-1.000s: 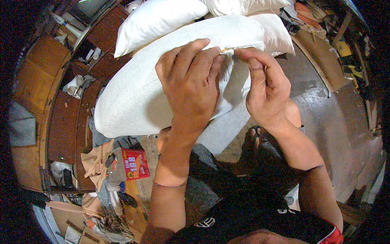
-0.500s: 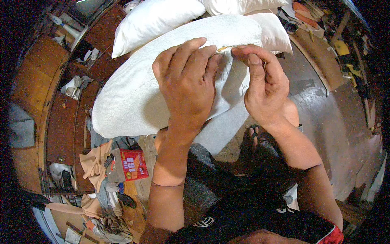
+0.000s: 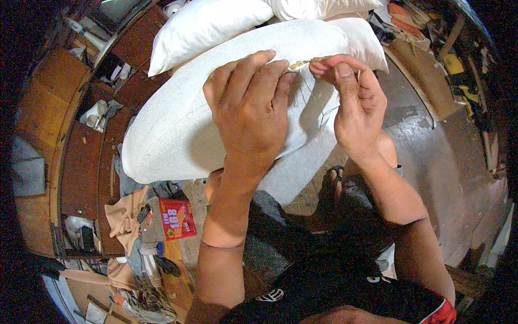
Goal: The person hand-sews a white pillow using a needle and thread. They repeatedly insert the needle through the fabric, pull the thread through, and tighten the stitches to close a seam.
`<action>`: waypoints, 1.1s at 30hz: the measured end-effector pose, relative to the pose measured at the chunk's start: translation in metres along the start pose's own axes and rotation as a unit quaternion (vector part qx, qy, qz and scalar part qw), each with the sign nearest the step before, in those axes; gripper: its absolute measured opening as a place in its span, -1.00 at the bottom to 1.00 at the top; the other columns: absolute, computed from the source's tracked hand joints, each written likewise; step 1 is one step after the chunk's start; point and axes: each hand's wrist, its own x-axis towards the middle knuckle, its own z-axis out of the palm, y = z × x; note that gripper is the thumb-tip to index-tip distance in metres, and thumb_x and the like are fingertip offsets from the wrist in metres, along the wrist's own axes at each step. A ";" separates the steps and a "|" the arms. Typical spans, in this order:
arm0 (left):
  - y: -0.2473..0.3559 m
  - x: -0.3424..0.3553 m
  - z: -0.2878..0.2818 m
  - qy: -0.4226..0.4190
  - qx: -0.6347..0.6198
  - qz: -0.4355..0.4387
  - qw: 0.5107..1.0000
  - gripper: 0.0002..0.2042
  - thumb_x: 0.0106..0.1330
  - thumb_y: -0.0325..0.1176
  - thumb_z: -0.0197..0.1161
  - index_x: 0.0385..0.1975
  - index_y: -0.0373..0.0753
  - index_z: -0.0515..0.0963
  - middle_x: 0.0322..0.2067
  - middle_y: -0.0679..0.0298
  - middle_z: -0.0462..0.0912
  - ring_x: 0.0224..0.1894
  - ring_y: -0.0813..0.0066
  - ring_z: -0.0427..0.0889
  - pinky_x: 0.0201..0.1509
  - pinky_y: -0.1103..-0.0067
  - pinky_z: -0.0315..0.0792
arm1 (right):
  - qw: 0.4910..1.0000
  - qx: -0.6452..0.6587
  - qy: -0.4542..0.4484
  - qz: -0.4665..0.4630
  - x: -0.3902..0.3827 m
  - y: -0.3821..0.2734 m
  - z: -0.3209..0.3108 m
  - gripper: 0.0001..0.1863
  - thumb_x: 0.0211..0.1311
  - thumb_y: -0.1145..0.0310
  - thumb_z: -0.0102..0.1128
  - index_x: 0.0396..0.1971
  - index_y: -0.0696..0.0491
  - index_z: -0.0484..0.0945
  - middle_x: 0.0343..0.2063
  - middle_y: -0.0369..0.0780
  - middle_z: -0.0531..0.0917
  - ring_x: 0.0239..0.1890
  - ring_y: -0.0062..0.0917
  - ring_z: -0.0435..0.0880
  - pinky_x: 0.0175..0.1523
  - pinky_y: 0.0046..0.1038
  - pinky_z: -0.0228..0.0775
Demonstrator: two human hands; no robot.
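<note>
A large white cushion (image 3: 178, 121) with a ribbed cover lies across my lap. My left hand (image 3: 245, 102) rests on it, fingers bent, its thumb and fingertips gripping the cover at the seam. Just right of those fingertips a small yellowish strip (image 3: 298, 65) shows in the seam. My right hand (image 3: 359, 100) is raised at the right end of that strip, thumb pressed to bent fingers in a pinch. What sits between them is too small to make out. Thin dark thread (image 3: 322, 116) trails in loose strands below the seam, between both hands.
White pillows (image 3: 210, 32) lie just beyond the cushion. To the left are brown wooden shelves (image 3: 81, 167) with white rolls. A red printed box (image 3: 177, 218) sits among cloth scraps (image 3: 127, 216) at lower left. Wood pieces and clutter line the right side beyond the brown floor (image 3: 431, 178).
My right hand has drawn slightly to the right, away from the seam, so more of the yellowish strip shows. My left hand has stayed nearly in place.
</note>
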 end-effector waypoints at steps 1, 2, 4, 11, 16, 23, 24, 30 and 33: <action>0.000 0.000 0.000 -0.001 0.002 0.000 1.000 -0.83 0.20 -0.33 0.46 -0.22 -0.10 0.73 -0.07 0.34 0.78 -0.03 0.26 0.67 0.19 0.35 0.38 | 1.000 0.010 -0.006 0.004 0.001 0.000 0.001 -0.70 0.62 0.31 0.06 -0.01 0.26 0.61 -0.14 -0.14 0.78 -0.05 -0.51 0.72 0.16 -0.46 0.53; 0.000 0.000 0.000 -0.002 0.003 0.000 1.000 -0.83 0.20 -0.33 0.46 -0.21 -0.10 0.73 -0.07 0.34 0.78 -0.03 0.26 0.67 0.19 0.35 0.38 | 1.000 0.018 -0.012 0.007 0.001 0.000 0.001 -0.70 0.62 0.31 0.06 -0.01 0.26 0.61 -0.14 -0.14 0.77 -0.05 -0.52 0.72 0.16 -0.47 0.53; -0.001 0.000 0.001 -0.003 -0.001 0.000 1.000 -0.83 0.20 -0.32 0.46 -0.22 -0.10 0.72 -0.07 0.36 0.76 -0.02 0.27 0.64 0.19 0.33 0.36 | 1.000 0.020 -0.019 0.009 0.002 -0.001 0.002 -0.71 0.62 0.32 0.05 -0.01 0.26 0.61 -0.13 -0.13 0.77 -0.04 -0.52 0.72 0.17 -0.47 0.52; 0.001 0.001 0.002 0.002 -0.009 -0.001 1.000 -0.83 0.20 -0.31 0.47 -0.22 -0.09 0.73 -0.07 0.37 0.76 -0.01 0.28 0.64 0.19 0.34 0.36 | 1.000 0.018 -0.015 0.003 0.002 -0.001 0.001 -0.73 0.62 0.36 0.03 -0.01 0.26 0.60 -0.10 -0.12 0.77 -0.01 -0.50 0.72 0.19 -0.47 0.51; 0.001 0.000 0.000 -0.005 -0.014 -0.013 1.000 -0.82 0.19 -0.32 0.48 -0.21 -0.09 0.73 -0.07 0.37 0.76 -0.01 0.28 0.64 0.20 0.35 0.37 | 0.999 0.045 -0.021 0.019 0.002 -0.002 0.000 -0.72 0.62 0.35 0.04 0.00 0.25 0.60 -0.10 -0.11 0.77 0.00 -0.49 0.73 0.19 -0.45 0.53; -0.001 -0.001 0.001 -0.005 -0.021 -0.003 1.000 -0.80 0.17 -0.32 0.48 -0.20 -0.10 0.70 -0.08 0.40 0.72 -0.01 0.31 0.58 0.18 0.32 0.31 | 0.997 0.036 -0.045 0.050 0.011 -0.007 -0.007 -0.71 0.62 0.33 0.03 -0.01 0.25 0.60 -0.11 -0.11 0.77 -0.01 -0.49 0.74 0.20 -0.43 0.54; -0.002 -0.001 0.001 -0.007 -0.021 -0.002 1.000 -0.79 0.18 -0.32 0.48 -0.20 -0.10 0.70 -0.08 0.40 0.72 -0.01 0.31 0.58 0.19 0.32 0.31 | 0.998 0.020 -0.042 0.039 0.010 -0.008 -0.006 -0.72 0.62 0.34 0.03 -0.02 0.26 0.60 -0.11 -0.11 0.77 -0.01 -0.49 0.74 0.20 -0.43 0.54; -0.001 -0.001 0.002 -0.009 -0.020 -0.010 1.000 -0.77 0.17 -0.31 0.48 -0.18 -0.08 0.69 -0.06 0.42 0.71 0.00 0.29 0.58 0.20 0.31 0.30 | 0.999 0.023 -0.010 -0.026 0.000 -0.007 0.002 -0.77 0.61 0.44 0.01 -0.02 0.25 0.61 -0.11 -0.15 0.75 -0.02 -0.53 0.71 0.17 -0.48 0.52; -0.002 -0.001 -0.001 -0.016 -0.006 -0.013 1.000 -0.77 0.16 -0.31 0.49 -0.18 -0.08 0.69 -0.06 0.43 0.71 0.00 0.29 0.58 0.19 0.31 0.31 | 0.999 0.003 -0.032 -0.028 0.001 -0.001 -0.001 -0.76 0.61 0.43 0.01 -0.02 0.25 0.61 -0.11 -0.15 0.76 -0.02 -0.54 0.70 0.17 -0.49 0.51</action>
